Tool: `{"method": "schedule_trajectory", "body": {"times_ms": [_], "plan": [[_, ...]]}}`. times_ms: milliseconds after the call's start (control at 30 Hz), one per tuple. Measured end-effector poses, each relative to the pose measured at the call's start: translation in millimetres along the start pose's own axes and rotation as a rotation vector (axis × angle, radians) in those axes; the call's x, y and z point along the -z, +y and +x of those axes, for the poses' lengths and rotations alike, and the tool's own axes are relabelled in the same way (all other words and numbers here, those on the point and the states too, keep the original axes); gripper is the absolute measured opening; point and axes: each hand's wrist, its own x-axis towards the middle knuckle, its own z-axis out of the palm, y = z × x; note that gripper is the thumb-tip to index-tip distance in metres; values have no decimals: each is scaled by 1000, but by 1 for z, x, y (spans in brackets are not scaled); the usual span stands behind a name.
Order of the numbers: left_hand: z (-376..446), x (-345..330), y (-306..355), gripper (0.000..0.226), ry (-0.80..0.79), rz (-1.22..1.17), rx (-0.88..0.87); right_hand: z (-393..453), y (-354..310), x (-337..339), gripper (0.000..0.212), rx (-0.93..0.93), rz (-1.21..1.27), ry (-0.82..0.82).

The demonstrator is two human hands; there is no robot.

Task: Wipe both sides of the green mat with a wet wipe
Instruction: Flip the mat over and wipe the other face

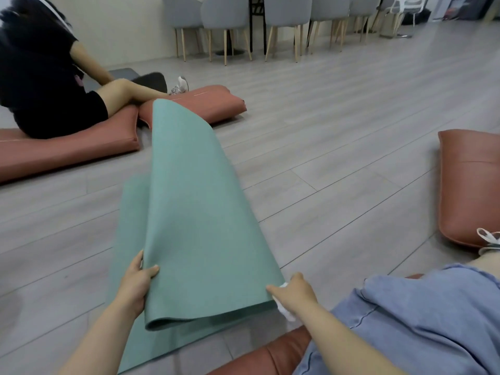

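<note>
Your two hands hold the near end of the green mat [186, 201], which lies lengthwise on the grey plank floor [338, 147] and is folded back over itself — the top layer arches up from your grip and its far edge curls high, well beyond your hands, in front of the salmon floor cushion [205, 104]. A lower layer of the mat lies flat on the floor under and to the left of your grip, showing past your left wrist. Far beyond the mat's raised end, grey upholstered chairs [286, 14] with pale wooden legs stand in a row against the wall. Up and to the left of your grip a second person in black [40, 77] sits on another salmon cushion [62, 150], legs stretched toward the mat's far edge. To the right of your grip lies a third cushion [468, 185], and just below your right forearm is your blue denim lap [419, 320], resting on a brown cushion [270, 353]. Your left hand [136, 286] pinches the left side of the folded layer, thumb on top and fingers tucked beneath. Your right hand [296, 292] grips the right corner of that layer, its forefinger stretched along the edge — and bunched inside its curled fingers is the white wet wipe [285, 309], pressed against the mat's corner.
</note>
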Motion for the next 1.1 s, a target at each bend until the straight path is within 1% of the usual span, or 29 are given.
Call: {"method": "schedule_trajectory", "body": {"times_ms": [67, 133, 167, 233, 267, 400, 467, 533, 633, 667, 733, 767, 833, 867, 900, 933, 1000, 1033, 1100], "plan": [[4, 9, -6, 53, 7, -6, 10, 10, 1, 4, 73, -26, 87, -107], [9, 17, -19, 52, 32, 2, 37, 15, 3, 1, 68, -21, 77, -149], [12, 20, -28, 51, 51, 26, 52, 17, 5, -1, 58, -11, 71, -148], [21, 28, -51, 50, 82, 82, 79, 21, 12, -8, 27, 26, 64, -96], [25, 32, -63, 48, 93, 105, 88, 23, 14, -9, 19, 37, 59, -56], [32, 45, -109, 38, 153, 163, 173, 26, 14, -4, 29, 73, 83, 129], [25, 44, -130, 38, 184, 185, 202, 29, 11, -2, 23, 92, 74, 206], [14, 38, -143, 38, 232, 237, 191, 33, 9, -2, 22, 92, 64, 229], [7, 27, -143, 39, 287, 328, 146, 39, 8, -7, 24, 81, 96, 137], [8, 26, -141, 40, 287, 341, 143, 42, 8, -9, 37, 74, 81, 79], [13, 28, -143, 41, 268, 342, 153, 46, 11, -15, 75, 69, 46, -46], [17, 30, -145, 41, 251, 337, 172, 47, 12, -17, 86, 54, 78, -107], [20, 32, -146, 42, 249, 337, 191, 48, 12, -20, 99, -26, 217, -237], [23, 32, -146, 43, 251, 330, 195, 49, 13, -21, 105, -47, 268, -272], [23, 30, -144, 43, 255, 336, 201, 49, 14, -20, 105, -58, 295, -295], [24, 28, -142, 42, 253, 335, 213, 48, 14, -18, 96, -63, 314, -321], [26, 28, -142, 42, 250, 348, 228, 44, 8, -10, 69, -71, 317, -389], [26, 29, -141, 41, 243, 367, 239, 43, 6, -8, 62, -70, 317, -421], [27, 31, -138, 42, 227, 410, 255, 43, 2, -4, 57, -58, 313, -439]]}}
